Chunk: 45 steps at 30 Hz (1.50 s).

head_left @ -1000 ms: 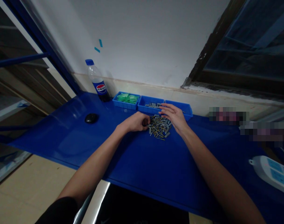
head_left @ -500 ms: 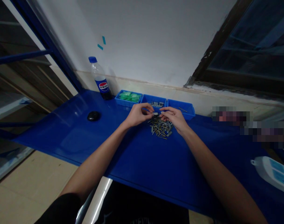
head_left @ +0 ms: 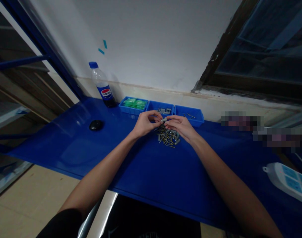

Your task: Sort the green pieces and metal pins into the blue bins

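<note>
My left hand point(head_left: 145, 125) pinches a small grey piece point(head_left: 164, 120), which looks like a plastic wall plug, between thumb and fingers. Fingertips of my right hand point(head_left: 182, 127) close in from the other side and meet at the same grey piece; whether they hold something else too is hidden. Just below both hands lies a loose pile of brassy screws point(head_left: 167, 139) mixed with grey plugs point(head_left: 177, 141). Behind them, the middle blue bin point(head_left: 153, 105) holds several similar grey pieces, and the right blue bin point(head_left: 199, 120) has a few thin screws in it.
The left blue bin point(head_left: 131, 110) contains green packets point(head_left: 134, 103). A cola bottle point(head_left: 105, 89) stands by the wall, with a black mouse-like object point(head_left: 96, 125) in front. A white power strip point(head_left: 288, 181) lies at the right of the blue table point(head_left: 151, 178).
My right hand has moved left, and its fingertips now meet the grey piece in my left hand. The fingers were apart before. The view has shifted slightly.
</note>
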Each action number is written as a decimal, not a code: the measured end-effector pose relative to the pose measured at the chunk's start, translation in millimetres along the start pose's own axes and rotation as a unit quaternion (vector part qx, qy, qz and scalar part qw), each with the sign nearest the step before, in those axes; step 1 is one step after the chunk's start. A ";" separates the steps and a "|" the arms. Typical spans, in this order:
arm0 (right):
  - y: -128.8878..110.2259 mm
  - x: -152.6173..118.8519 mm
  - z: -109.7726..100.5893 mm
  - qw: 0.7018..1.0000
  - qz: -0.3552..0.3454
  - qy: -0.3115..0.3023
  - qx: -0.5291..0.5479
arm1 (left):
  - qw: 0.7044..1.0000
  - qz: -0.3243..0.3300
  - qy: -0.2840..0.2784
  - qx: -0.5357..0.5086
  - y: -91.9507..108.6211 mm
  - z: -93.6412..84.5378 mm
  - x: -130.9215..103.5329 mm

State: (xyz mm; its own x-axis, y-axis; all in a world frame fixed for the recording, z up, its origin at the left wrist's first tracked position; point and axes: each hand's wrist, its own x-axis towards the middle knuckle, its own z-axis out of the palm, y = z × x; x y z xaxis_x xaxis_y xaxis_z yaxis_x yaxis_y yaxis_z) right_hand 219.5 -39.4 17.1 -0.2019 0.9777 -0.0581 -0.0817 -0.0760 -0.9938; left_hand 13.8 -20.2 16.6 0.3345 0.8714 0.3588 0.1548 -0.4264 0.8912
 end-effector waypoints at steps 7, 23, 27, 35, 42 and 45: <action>2.5 0.7 -0.5 1.000 -0.013 -0.011 -0.008 | 1.000 0.012 -0.010 0.017 -0.7 4.2 -1.5; -4.1 6.7 -9.2 0.990 -0.096 0.088 -0.053 | 0.931 0.029 -0.275 0.237 7.3 -8.6 -6.1; -4.0 5.9 -9.5 0.992 -0.084 0.081 -0.046 | 0.921 0.017 -0.268 0.283 7.7 -7.3 -8.6; -1.2 5.0 -11.7 0.993 -0.069 0.081 -0.055 | 0.907 -0.007 -0.241 0.346 14.6 -8.5 -8.3; -1.1 4.3 -13.9 0.993 -0.060 0.079 -0.057 | 0.910 -0.011 -0.189 0.370 11.1 -6.5 -10.3; -3.5 4.5 -15.0 0.992 -0.064 0.084 -0.061 | 0.918 -0.003 -0.170 0.359 6.0 -7.4 -10.2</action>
State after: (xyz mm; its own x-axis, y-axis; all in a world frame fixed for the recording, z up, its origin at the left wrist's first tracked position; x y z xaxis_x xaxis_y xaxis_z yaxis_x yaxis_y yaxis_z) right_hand 233.5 -31.8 18.8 -0.0303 0.9974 0.0650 0.0252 0.0658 -0.9975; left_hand 4.4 -29.9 20.4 0.5825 0.8010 0.1382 0.6903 -0.5772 0.4361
